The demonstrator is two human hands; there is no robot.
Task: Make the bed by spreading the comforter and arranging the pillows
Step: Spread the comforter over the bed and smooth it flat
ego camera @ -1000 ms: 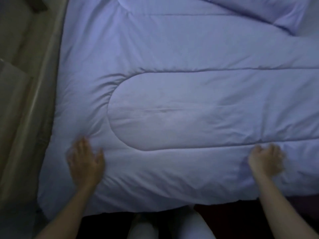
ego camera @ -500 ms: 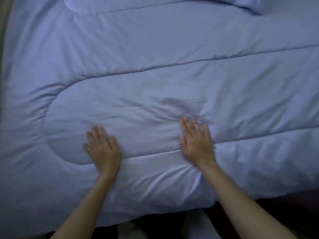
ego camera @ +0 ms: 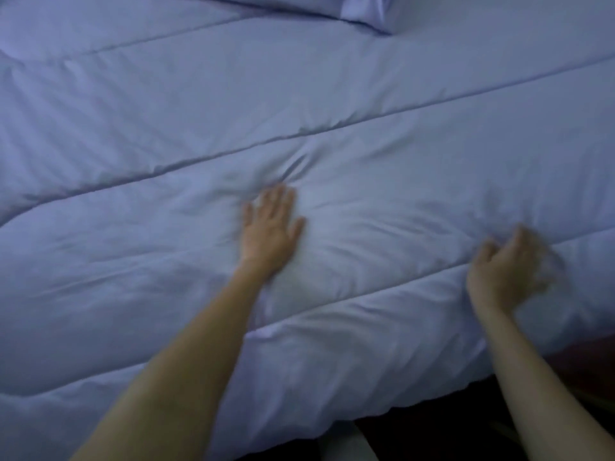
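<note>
**Smoothing the comforter, pillows yet to be arranged**

You are leaning over the near edge of the bed, with a pale blue quilted comforter [ego camera: 332, 94] filling almost the whole view. It lies spread across the bed, its near hem hanging at 6 o'clock. Your left hand [ego camera: 271, 227] rests palm down near the centre of the view, fingers open and together, holding nothing; creases bunch just beyond its fingertips toward 12 o'clock. Your right hand [ego camera: 506, 264], at about 4 o'clock, is blurred; the fingers look curled, perhaps pinching fabric, but you cannot tell for certain. A pillow [ego camera: 366, 10] corner shows at 12 o'clock.

The step appears to be flattening wrinkles. Next, press the bunched folds outward toward 12 o'clock with a flat palm, then move on to the pillows.
</note>
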